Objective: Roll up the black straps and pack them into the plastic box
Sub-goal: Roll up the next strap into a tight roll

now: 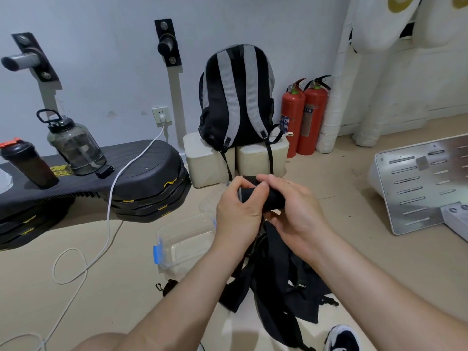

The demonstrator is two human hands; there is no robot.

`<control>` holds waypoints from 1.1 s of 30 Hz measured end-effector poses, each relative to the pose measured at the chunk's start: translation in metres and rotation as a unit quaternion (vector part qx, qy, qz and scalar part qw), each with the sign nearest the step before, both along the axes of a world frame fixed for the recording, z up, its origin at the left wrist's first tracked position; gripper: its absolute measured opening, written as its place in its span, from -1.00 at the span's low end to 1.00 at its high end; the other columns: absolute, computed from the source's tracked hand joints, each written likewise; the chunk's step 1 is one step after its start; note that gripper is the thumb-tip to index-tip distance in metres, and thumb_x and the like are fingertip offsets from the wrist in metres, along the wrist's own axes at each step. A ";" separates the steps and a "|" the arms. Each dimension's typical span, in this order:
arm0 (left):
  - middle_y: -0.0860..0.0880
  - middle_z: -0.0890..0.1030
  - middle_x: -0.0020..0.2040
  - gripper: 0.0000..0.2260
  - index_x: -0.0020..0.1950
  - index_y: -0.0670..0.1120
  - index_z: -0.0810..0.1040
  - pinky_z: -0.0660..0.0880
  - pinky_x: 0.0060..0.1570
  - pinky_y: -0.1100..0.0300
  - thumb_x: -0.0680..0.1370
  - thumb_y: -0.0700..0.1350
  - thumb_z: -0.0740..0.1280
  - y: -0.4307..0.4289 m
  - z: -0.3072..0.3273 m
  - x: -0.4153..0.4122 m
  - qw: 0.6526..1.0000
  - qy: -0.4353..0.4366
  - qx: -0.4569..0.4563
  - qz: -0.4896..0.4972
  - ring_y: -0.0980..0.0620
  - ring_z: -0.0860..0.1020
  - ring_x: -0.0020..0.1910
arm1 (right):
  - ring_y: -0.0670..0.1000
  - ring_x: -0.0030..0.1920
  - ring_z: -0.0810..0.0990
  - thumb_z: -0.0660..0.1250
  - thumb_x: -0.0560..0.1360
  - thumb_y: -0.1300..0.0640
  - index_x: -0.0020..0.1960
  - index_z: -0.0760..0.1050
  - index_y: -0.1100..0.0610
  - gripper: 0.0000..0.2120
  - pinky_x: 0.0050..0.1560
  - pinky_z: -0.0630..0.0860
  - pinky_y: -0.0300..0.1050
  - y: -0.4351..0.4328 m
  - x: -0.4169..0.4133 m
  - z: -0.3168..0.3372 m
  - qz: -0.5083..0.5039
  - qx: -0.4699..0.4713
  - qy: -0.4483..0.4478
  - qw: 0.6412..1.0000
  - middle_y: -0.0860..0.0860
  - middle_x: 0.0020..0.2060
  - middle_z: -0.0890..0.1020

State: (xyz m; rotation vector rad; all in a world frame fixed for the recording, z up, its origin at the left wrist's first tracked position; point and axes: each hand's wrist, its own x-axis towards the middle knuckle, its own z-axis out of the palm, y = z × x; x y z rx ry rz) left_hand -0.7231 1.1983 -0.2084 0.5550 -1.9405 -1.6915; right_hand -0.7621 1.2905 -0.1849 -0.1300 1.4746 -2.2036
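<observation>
Shaker bottle (27,164) and water jug (76,145) stand far left on a black step platform (141,173), with a white cable (109,211) trailing off it across the floor (38,269). Right of the cable, the clear plastic box (162,235) sits open on the floor. Just right of it, raised off the floor, the left hand (236,214) has its fingers (241,184) curled round the left end of a rolled black strap (272,198). The right hand (300,215) clamps the roll's right end. Loose black straps (286,282) lie heaped on the floor below.

Beige floor (379,249) with clear plastic box (162,240), loose black straps (278,282), two cream blocks (207,160), red fire extinguishers (314,117).
</observation>
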 end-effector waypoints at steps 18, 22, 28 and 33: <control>-0.01 0.42 -0.49 -0.68 0.13 -0.20 0.48 0.33 -0.54 0.28 0.63 0.04 0.15 0.003 0.008 0.005 0.956 -0.124 0.256 -0.073 0.11 0.35 -0.59 | -0.07 0.07 0.67 0.41 0.54 0.21 0.35 0.50 -0.16 -0.54 0.04 0.59 -0.15 -0.001 -0.008 -0.008 0.022 0.099 0.208 0.973 -0.05 0.08 0.69; -0.16 0.46 -0.31 -0.50 0.20 -0.25 0.47 0.29 -0.47 0.23 0.52 0.14 0.18 -0.006 0.011 0.007 0.968 -0.138 0.185 -0.097 0.05 0.39 -0.59 | 0.04 0.08 0.64 0.37 0.57 0.09 0.53 0.20 -0.17 -0.39 -0.13 0.60 -0.09 0.002 -0.012 -0.003 0.063 0.167 0.200 0.963 0.05 0.12 0.61; -0.07 0.50 -0.47 -0.76 -0.06 -0.13 0.51 0.28 -0.56 0.31 0.58 0.03 0.21 0.000 0.011 0.008 0.979 -0.152 0.112 -0.081 0.00 0.49 -0.56 | 0.02 -0.24 0.60 0.23 0.64 0.14 0.35 0.47 -0.04 -0.70 -0.46 0.49 -0.18 0.001 -0.016 -0.002 0.060 0.231 0.190 0.952 0.03 0.02 0.58; -0.04 0.46 -0.40 -0.78 -0.03 -0.04 0.49 0.23 -0.51 0.27 0.62 0.08 0.17 0.008 0.008 0.010 0.970 -0.134 0.174 -0.103 0.07 0.36 -0.54 | 0.04 -0.08 0.60 0.24 0.64 0.10 0.25 0.55 -0.12 -0.75 -0.48 0.45 -0.30 0.002 -0.013 -0.006 0.037 0.242 0.253 0.936 0.07 0.11 0.55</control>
